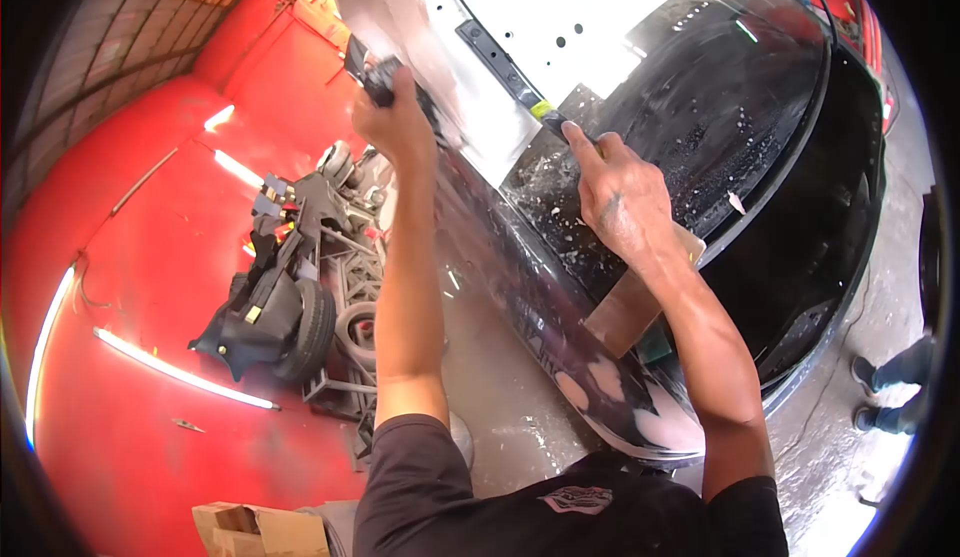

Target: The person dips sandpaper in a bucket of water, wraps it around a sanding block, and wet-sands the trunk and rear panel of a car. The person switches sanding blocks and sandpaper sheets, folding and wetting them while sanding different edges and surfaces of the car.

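My left hand point(395, 112) is raised at the upper left, its fingers wrapped round a dark object point(380, 79) beside the whitish body panel. Over the car's dark rear glass point(690, 107), my right hand point(622, 192) is closed round the end of a dark tool with a yellow-green band point(541, 110). The tool's far part lies near a black strip point(495, 57) along the white panel point(560, 7); where one ends and the other begins is unclear. White flecks lie on the dark surface. A brown board point(622, 315) rests under my right forearm.
Car parts with a tyre point(308, 329) are piled by the red wall point(130, 217) at left. A cardboard box point(285, 529) is at the lower left. Another person's legs point(900, 382) stand at the right. The dark car body point(530, 297) runs diagonally through the middle.
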`<state>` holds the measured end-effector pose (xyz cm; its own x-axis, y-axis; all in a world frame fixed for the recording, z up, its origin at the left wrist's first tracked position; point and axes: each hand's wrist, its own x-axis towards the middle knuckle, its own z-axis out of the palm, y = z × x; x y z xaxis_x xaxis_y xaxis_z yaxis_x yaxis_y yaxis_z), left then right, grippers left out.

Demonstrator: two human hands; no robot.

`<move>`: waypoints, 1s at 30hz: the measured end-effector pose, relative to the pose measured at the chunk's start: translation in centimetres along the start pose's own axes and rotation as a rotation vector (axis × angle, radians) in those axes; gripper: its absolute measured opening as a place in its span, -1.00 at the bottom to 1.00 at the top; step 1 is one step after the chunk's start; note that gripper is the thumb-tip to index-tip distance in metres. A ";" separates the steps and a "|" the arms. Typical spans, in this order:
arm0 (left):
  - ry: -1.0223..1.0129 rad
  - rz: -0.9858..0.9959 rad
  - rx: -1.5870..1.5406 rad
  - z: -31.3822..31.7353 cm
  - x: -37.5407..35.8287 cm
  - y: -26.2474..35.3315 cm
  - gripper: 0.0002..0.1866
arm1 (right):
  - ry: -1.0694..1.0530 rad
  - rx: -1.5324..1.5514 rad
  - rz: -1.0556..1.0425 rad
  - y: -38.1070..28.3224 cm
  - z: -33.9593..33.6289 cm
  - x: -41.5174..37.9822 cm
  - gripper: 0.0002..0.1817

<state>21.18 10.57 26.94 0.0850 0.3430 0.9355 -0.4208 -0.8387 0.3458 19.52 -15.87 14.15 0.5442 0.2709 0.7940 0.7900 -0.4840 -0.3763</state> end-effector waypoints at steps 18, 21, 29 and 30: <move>-0.002 -0.145 -0.074 0.1 1.9 1.8 -0.77 | 0.008 -0.007 -0.012 -0.2 -0.1 -0.1 -0.32; -0.005 -0.079 -0.126 0.2 -1.2 0.2 -0.73 | -0.019 -0.004 -0.003 -0.5 -0.9 0.0 -0.32; 0.003 -0.134 -0.131 0.1 1.8 0.7 -0.78 | -0.002 0.060 0.004 -0.1 -0.4 0.0 -0.28; -0.003 -0.090 -0.169 -0.1 0.7 0.9 -0.75 | -0.012 0.071 0.016 -0.1 -0.5 -0.1 -0.27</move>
<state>20.76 10.14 27.89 0.1314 0.4120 0.9017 -0.5570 -0.7217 0.4109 19.26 -16.28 14.35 0.5602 0.2740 0.7817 0.7989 -0.4281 -0.4225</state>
